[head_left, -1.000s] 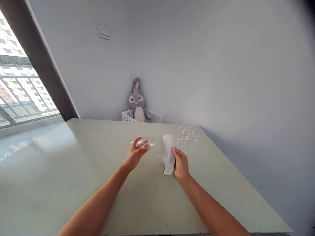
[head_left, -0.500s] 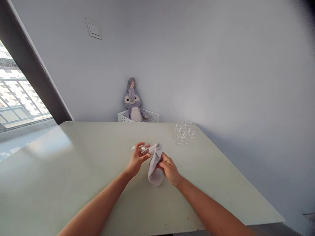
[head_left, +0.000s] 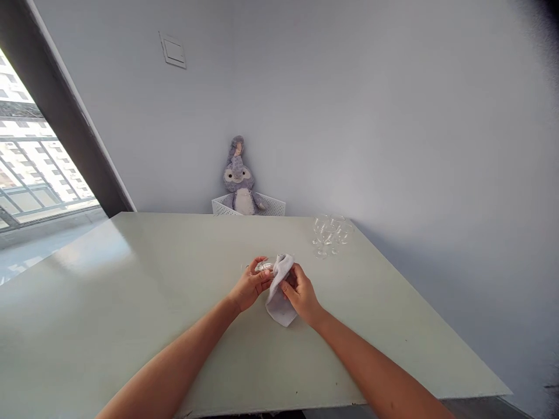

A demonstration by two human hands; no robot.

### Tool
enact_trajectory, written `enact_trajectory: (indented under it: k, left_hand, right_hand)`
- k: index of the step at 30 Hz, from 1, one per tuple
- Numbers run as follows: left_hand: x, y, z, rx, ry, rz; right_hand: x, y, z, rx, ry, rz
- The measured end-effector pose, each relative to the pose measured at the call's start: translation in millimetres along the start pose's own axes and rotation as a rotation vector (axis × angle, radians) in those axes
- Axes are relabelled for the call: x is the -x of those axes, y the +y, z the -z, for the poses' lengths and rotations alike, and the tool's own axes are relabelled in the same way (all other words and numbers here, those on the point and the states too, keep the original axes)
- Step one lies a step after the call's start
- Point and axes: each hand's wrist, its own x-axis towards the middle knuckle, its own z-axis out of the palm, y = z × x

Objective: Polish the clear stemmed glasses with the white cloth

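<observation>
A clear stemmed glass [head_left: 265, 266] lies on its side in my left hand [head_left: 250, 286], whose fingers wrap round its bowl. Its foot end points left and is mostly hidden by my fingers. My right hand [head_left: 303, 294] pinches a pale grey cloth [head_left: 282, 291] at the rim end of the glass. The upper part of the cloth covers the rim, and a loose corner hangs down between my hands. Both hands are held above the table, close together.
Several clear stemmed glasses [head_left: 325, 234] stand grouped at the table's [head_left: 174, 279] back right, by the wall. Behind the far edge, a plush rabbit [head_left: 239, 180] sits in a white perforated basket [head_left: 274, 206]. A window [head_left: 39, 157] is at the left.
My left hand has shifted slightly right, its fingers now further along the bowl. The cloth's hanging end has opened from a rolled fold into a flatter corner. The view has shifted a little.
</observation>
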Motion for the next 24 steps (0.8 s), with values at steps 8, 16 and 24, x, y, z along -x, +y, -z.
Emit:
enact_trajectory:
  k: [8,16,24]
  left_hand:
    - [0.8,0.3,-2.4,-0.036,-0.021,0.029]
    - [3.1,2.9,-7.5,-0.019,-0.034,-0.044]
    - [1.9,1.2,-10.6,0.011,-0.007,-0.113]
  right_hand:
    - [0.0,9.0,6.1,0.666,-0.003,0.402]
    - [-1.7,8.8,6.5,0.595,0.028,0.540]
    - [1.4,13.6,6.3,0.191,0.291,0.240]
